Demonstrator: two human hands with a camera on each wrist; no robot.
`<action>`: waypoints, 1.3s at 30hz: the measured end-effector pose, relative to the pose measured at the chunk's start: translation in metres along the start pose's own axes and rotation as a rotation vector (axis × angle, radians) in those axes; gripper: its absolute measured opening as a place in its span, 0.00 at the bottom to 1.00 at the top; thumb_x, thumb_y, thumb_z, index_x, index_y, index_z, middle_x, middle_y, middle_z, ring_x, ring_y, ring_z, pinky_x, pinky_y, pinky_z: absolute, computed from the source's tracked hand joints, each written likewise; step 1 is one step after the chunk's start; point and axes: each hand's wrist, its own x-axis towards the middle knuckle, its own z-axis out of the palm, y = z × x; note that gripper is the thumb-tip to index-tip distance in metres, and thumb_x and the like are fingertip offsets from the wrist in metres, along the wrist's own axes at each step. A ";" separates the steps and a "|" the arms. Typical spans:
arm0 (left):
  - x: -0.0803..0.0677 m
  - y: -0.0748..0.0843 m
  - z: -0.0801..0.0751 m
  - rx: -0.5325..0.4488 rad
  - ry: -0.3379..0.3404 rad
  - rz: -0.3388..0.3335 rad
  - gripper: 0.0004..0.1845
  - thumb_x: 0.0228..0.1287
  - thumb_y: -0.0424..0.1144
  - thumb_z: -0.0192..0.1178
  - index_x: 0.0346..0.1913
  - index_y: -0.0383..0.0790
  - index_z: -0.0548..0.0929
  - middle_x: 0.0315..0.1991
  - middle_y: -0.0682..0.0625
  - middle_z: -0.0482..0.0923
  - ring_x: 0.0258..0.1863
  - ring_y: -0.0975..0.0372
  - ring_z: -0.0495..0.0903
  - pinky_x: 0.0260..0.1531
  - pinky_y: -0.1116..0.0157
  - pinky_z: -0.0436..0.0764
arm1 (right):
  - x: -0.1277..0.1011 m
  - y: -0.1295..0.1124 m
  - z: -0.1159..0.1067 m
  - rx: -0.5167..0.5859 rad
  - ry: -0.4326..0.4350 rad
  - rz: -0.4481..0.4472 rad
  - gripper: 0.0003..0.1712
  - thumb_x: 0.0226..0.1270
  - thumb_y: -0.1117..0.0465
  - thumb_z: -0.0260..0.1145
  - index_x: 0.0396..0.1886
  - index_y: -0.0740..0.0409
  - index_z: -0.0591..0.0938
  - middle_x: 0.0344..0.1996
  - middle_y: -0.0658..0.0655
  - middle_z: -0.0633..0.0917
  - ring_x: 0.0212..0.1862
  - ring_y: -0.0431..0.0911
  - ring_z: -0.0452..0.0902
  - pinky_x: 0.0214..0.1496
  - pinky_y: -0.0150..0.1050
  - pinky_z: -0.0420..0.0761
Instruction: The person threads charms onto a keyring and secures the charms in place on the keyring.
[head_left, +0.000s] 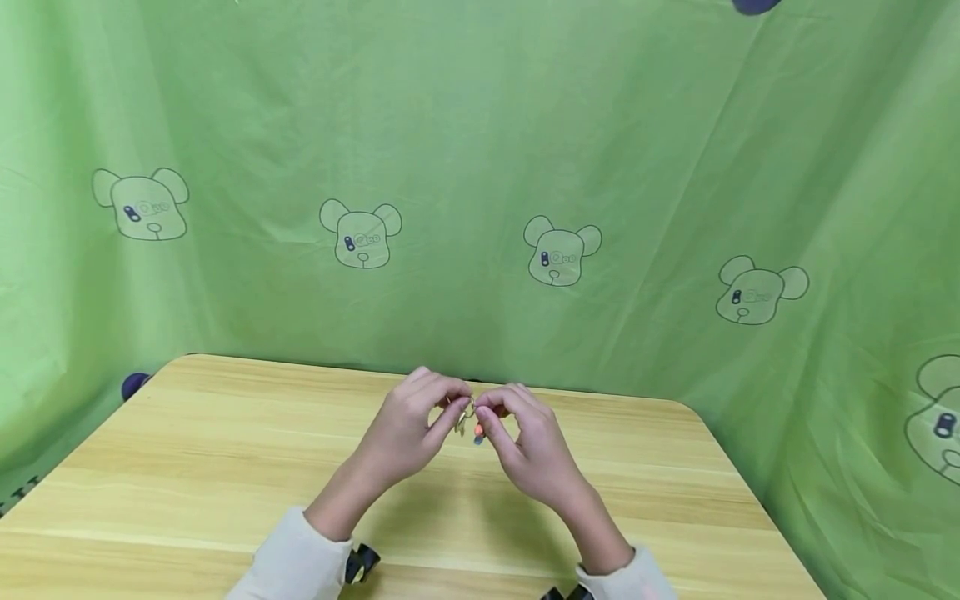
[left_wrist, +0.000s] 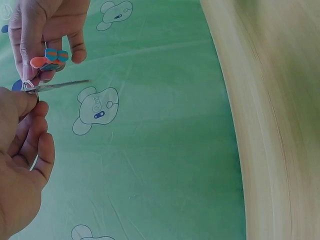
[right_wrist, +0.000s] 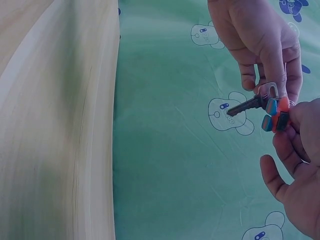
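Both hands meet above the far part of the table, fingertips almost together at a small metal key ring [head_left: 472,408]. My left hand [head_left: 397,429] pinches the ring between thumb and forefinger on its left side. A metal key [left_wrist: 65,85] sticks out from beside those fingertips, and its dark toothed blade [right_wrist: 242,107] shows in the right wrist view. On the other side, my right hand [head_left: 528,442] pinches the ring's end with thumb and forefinger. An orange and blue charm [right_wrist: 278,116] dangles just under the right fingertips. The fingers partly hide the ring.
A light wood-grain table [head_left: 225,467] with rounded far corners lies beneath the hands. Behind it hangs a green cloth [head_left: 465,125] printed with bear heads. Dark wrist straps [head_left: 362,564] show at the pale sleeves [head_left: 296,558].
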 end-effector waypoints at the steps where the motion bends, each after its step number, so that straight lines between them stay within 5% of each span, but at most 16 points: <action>1: 0.000 0.000 0.000 0.010 -0.007 0.003 0.03 0.68 0.29 0.66 0.41 0.39 0.86 0.35 0.54 0.85 0.34 0.63 0.76 0.33 0.70 0.78 | 0.000 0.000 0.000 0.001 0.002 -0.002 0.05 0.78 0.64 0.62 0.43 0.59 0.83 0.35 0.46 0.82 0.40 0.41 0.79 0.43 0.36 0.82; 28: 0.000 -0.001 0.003 -0.037 0.047 -0.025 0.04 0.66 0.26 0.64 0.39 0.36 0.84 0.31 0.53 0.83 0.33 0.64 0.76 0.33 0.70 0.80 | -0.001 -0.003 0.003 0.041 0.025 0.010 0.04 0.75 0.64 0.64 0.41 0.59 0.84 0.33 0.46 0.84 0.37 0.40 0.80 0.39 0.41 0.84; 39: -0.001 -0.001 0.001 -0.048 0.019 -0.039 0.04 0.66 0.27 0.66 0.41 0.36 0.86 0.31 0.53 0.85 0.30 0.63 0.77 0.30 0.70 0.80 | 0.001 -0.006 0.001 0.039 -0.004 0.021 0.04 0.76 0.65 0.64 0.41 0.60 0.84 0.35 0.49 0.84 0.37 0.40 0.80 0.40 0.36 0.83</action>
